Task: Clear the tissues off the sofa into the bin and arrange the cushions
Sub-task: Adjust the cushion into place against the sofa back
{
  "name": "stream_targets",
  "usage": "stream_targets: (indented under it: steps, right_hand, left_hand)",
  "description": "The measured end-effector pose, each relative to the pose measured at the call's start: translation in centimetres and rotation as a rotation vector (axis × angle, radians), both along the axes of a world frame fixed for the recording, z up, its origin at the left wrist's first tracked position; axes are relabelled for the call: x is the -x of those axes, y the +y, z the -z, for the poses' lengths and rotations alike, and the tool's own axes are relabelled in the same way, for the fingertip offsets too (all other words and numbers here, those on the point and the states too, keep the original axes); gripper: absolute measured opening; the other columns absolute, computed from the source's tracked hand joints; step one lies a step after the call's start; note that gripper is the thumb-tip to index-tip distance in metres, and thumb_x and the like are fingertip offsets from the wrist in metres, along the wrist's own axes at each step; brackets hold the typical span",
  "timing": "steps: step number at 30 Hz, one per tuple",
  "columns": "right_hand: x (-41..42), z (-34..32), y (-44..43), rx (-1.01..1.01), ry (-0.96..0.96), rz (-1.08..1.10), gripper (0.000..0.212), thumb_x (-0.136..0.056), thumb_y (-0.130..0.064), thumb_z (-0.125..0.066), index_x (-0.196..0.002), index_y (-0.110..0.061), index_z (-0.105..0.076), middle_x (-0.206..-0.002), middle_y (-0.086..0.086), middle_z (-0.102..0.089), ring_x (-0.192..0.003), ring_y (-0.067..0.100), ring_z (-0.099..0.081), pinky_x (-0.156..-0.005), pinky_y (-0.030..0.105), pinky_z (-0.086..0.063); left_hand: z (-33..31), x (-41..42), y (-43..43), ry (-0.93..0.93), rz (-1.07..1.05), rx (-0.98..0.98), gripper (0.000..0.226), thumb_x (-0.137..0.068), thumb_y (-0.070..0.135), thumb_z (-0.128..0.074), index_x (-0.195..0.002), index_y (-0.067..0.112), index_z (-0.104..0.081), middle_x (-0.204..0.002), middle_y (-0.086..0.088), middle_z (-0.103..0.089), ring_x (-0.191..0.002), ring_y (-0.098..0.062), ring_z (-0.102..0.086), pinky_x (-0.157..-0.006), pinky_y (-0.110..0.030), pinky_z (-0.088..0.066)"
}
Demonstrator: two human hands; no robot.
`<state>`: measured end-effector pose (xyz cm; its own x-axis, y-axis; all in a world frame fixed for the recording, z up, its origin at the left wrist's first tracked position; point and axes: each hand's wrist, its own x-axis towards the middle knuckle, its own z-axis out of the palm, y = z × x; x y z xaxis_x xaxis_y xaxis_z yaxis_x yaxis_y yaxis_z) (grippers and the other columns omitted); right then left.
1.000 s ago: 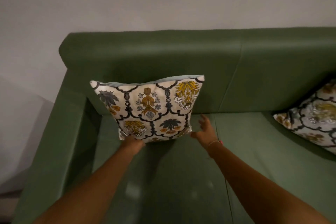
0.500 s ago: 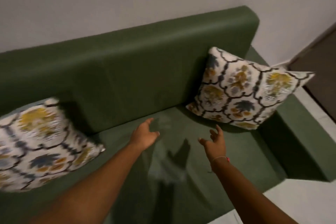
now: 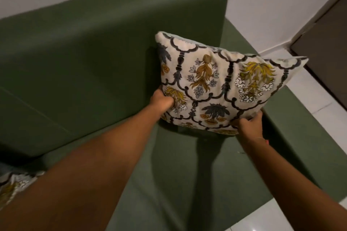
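At the sofa's [image 3: 93,58] right end, the cushion [image 3: 221,88] stands upright against the backrest. Left hand [image 3: 162,99] grips its lower left edge; right hand [image 3: 248,123] fingers clamp its lower right corner. A second cushion [image 3: 13,185] lies far left.

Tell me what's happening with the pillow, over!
Both hands on the patterned cushion: left hand grips its left edge, right hand its lower right corner. Cushion upright by sofa's backrest. No tissues in sight. Nothing blocking.
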<state>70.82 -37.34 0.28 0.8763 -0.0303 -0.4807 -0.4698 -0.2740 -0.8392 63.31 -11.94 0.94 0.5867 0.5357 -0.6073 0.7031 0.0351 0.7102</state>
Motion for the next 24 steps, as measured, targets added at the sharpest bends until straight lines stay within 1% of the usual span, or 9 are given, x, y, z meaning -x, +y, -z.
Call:
stream_targets:
  steps: [2, 5, 9, 11, 13, 14, 18, 22, 24]
  right_hand:
    - [0.1, 0.5, -0.3, -0.015, -0.014, -0.034, 0.086, -0.069, 0.009, -0.060, -0.142, -0.028, -0.032, -0.142, 0.008, -0.049, -0.129, 0.031, -0.045, -0.105, 0.046, -0.040]
    - [0.2, 0.6, -0.2, -0.109, -0.001, -0.039, 0.089, -0.066, 0.014, -0.059, -0.141, -0.028, -0.037, -0.139, 0.007, -0.052, -0.125, 0.030, -0.050, -0.102, 0.054, -0.044]
    - [1.3, -0.7, 2.5, -0.120, 0.001, -0.120, 0.086, -0.066, 0.016, -0.058, -0.138, -0.028, -0.042, -0.135, 0.006, -0.056, -0.118, 0.028, -0.054, -0.090, 0.044, -0.052]
    - [2.4, -1.2, 4.5, -0.142, -0.010, -0.203, 0.086, -0.065, 0.018, -0.059, -0.137, -0.027, -0.043, -0.132, 0.006, -0.058, -0.114, 0.025, -0.055, -0.086, 0.040, -0.053]
    - [3.1, -1.4, 6.7, -0.179, -0.011, -0.270, 0.087, -0.065, 0.021, -0.058, -0.138, -0.024, -0.043, -0.132, 0.005, -0.059, -0.115, 0.023, -0.055, -0.084, 0.036, -0.053]
    - [3.3, -1.4, 7.7, -0.188, -0.015, -0.302, 0.086, -0.065, 0.021, -0.057, -0.138, -0.022, -0.042, -0.132, 0.005, -0.058, -0.116, 0.023, -0.055, -0.083, 0.034, -0.054]
    - [3.9, -0.6, 11.1, -0.140, 0.028, -0.413, 0.081, -0.066, 0.020, -0.053, -0.139, -0.014, -0.042, -0.136, 0.010, -0.057, -0.123, 0.030, -0.052, -0.101, 0.050, -0.047]
    - [3.8, 0.0, 12.8, -0.080, 0.040, -0.511, 0.077, -0.069, 0.016, -0.050, -0.140, -0.014, -0.041, -0.137, 0.010, -0.055, -0.125, 0.031, -0.049, -0.105, 0.050, -0.043]
    - [3.3, 0.2, 12.9, -0.047, 0.045, -0.539, 0.079, -0.070, 0.014, -0.052, -0.141, -0.016, -0.040, -0.139, 0.010, -0.054, -0.126, 0.031, -0.048, -0.105, 0.048, -0.043]
  left_hand:
    - [-0.2, 0.5, -0.6, -0.038, -0.052, 0.021, 0.069, -0.071, 0.007, -0.052, -0.137, 0.024, -0.046, -0.130, -0.009, -0.061, -0.120, -0.031, -0.055, -0.105, -0.046, -0.046]
    - [-1.2, 2.5, -1.0, -0.095, -0.114, 0.062, 0.066, -0.067, 0.010, -0.052, -0.130, 0.026, -0.052, -0.122, -0.008, -0.065, -0.112, -0.028, -0.058, -0.103, -0.045, -0.048]
    - [-2.4, 6.6, -0.7, -0.160, -0.263, 0.099, 0.065, -0.067, 0.009, -0.053, -0.130, 0.027, -0.052, -0.123, -0.004, -0.064, -0.110, -0.022, -0.059, -0.100, -0.043, -0.050]
    - [-2.3, 9.1, -0.2, -0.175, -0.388, 0.093, 0.060, -0.074, -0.001, -0.051, -0.129, 0.023, -0.053, -0.119, -0.005, -0.066, -0.101, -0.024, -0.065, -0.083, -0.040, -0.059]
    - [-2.3, 11.4, 0.4, -0.195, -0.513, 0.055, 0.056, -0.075, -0.008, -0.050, -0.124, 0.019, -0.056, -0.109, -0.004, -0.068, -0.083, -0.012, -0.065, -0.058, -0.023, -0.058]
    - [-2.3, 12.4, 0.6, -0.190, -0.556, 0.029, 0.055, -0.075, -0.010, -0.051, -0.124, 0.017, -0.056, -0.109, -0.004, -0.068, -0.080, -0.007, -0.062, -0.057, -0.020, -0.055]
    - [-1.4, 15.5, 0.8, -0.130, -0.655, 0.024, 0.061, -0.071, -0.010, -0.053, -0.126, 0.016, -0.054, -0.112, -0.001, -0.064, -0.101, -0.018, -0.057, -0.095, -0.036, -0.048]
    - [-0.1, 15.9, 0.5, -0.120, -0.693, 0.022, 0.060, -0.069, -0.010, -0.053, -0.123, 0.015, -0.054, -0.118, -0.008, -0.064, -0.109, -0.025, -0.057, -0.101, -0.044, -0.048]
    - [0.5, 15.8, 0.9, -0.142, -0.706, 0.026, 0.060, -0.067, -0.010, -0.052, -0.122, 0.015, -0.055, -0.118, -0.011, -0.065, -0.104, -0.026, -0.060, -0.093, -0.042, -0.053]
